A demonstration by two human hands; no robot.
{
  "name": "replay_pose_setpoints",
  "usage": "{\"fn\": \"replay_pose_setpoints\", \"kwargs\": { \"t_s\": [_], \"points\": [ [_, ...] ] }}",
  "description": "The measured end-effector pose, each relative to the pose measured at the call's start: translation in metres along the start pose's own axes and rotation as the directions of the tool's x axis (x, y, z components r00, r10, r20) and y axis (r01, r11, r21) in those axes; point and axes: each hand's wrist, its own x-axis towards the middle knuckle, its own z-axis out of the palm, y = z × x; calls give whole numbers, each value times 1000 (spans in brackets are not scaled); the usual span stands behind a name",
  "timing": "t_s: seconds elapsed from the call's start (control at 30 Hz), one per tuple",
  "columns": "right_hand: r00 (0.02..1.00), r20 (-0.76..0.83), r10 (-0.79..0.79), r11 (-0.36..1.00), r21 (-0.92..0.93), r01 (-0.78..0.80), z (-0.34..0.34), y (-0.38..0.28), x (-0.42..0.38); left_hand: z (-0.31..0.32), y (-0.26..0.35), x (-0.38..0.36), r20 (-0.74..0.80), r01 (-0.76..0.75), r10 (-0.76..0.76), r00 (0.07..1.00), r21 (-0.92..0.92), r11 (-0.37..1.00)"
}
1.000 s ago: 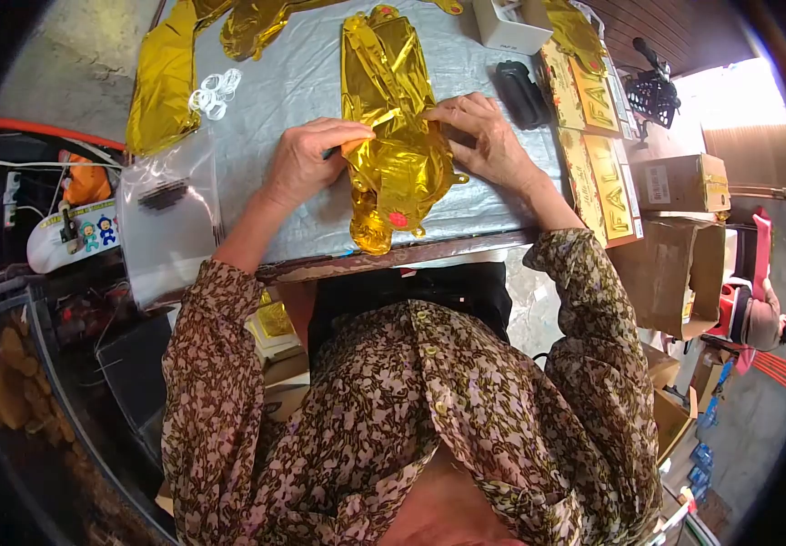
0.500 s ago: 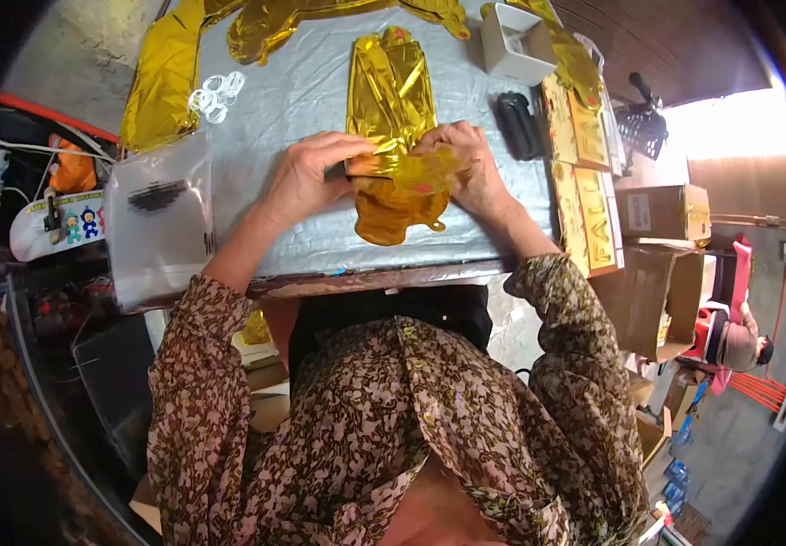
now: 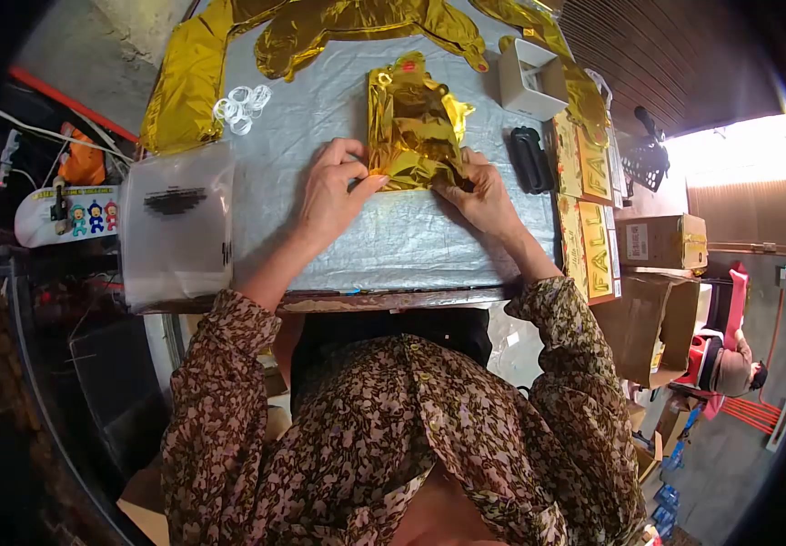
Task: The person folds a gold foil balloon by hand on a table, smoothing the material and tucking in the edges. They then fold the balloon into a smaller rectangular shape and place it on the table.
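A folded gold foil balloon (image 3: pixel 418 127) lies in front of me on a silvery covered table, its lower fold nearest to me. My left hand (image 3: pixel 337 187) pinches the fold's left corner between thumb and fingers. At the right corner, my right hand (image 3: pixel 479 189) has its thumb and fingertips closed on the foil. More gold foil balloons (image 3: pixel 347 27) lie flat at the far side of the table. Left of the balloon rests a small pile of white rings (image 3: pixel 242 109).
Clear plastic bags (image 3: pixel 177 237) lie at the table's left edge. On the right are a black object (image 3: pixel 529 159), a white open box (image 3: pixel 533 80) and printed gold packets (image 3: pixel 593 246). Cardboard boxes (image 3: pixel 652 314) stand beyond, with another person (image 3: pixel 734 369) farther off.
The balloon's near flap has been folded away from me, so the foil is now a shorter packet. Both hands now hold its near edge.
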Motion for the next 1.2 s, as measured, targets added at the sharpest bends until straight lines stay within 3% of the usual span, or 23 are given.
{"fn": "replay_pose_setpoints", "kwargs": {
  "t_s": [0.1, 0.23, 0.3, 0.43, 0.53, 0.6, 0.83, 0.9, 1.03, 1.13, 1.2],
  "points": [
    [993, 50, 105, 987, 114, -110, -4, 1, 4, 4, -1, -1, -21, -14, 15, 1000, 63, 998],
    [945, -80, 318, 940, 157, -303, -5, 5, -2, 3, -3, -1, 8, 10, -11, 1000, 53, 999],
    [968, -85, 236, 966, 128, -225, -6, 14, -4, 2, -1, -1, 9, 29, -29, 1000, 58, 998],
    [947, -138, 289, 953, 137, -270, -2, 12, -6, 2, -3, 0, 30, 50, -52, 998, 65, 997],
    [939, -202, 277, 960, 16, -280, 3, 9, -8, 0, -3, 3, 39, 32, -36, 999, 89, 995],
    [959, -247, 142, 969, -163, -185, 7, 11, -11, -2, -3, 5, 103, 44, -50, 993, 58, 997],
    [921, -301, 248, 934, -179, -310, 8, 5, -23, -3, 1, 6, 122, -1, -11, 992, 96, 995],
    [924, -344, 166, 947, -207, -246, 11, 3, -26, -4, 0, 7, 133, -19, 2, 991, 128, 992],
    [931, -326, 162, 928, -271, -257, 12, 2, -29, -4, 1, 15, 129, -46, 31, 991, 113, 993],
    [947, -307, 94, 933, -306, -192, 12, 0, -28, -8, 3, 22, 234, -80, 37, 971, 177, 981],
    [952, -305, -20, 865, -483, -137, 12, -3, -30, -8, 4, 25, 275, -96, 42, 961, 185, 978]
  ]
}}
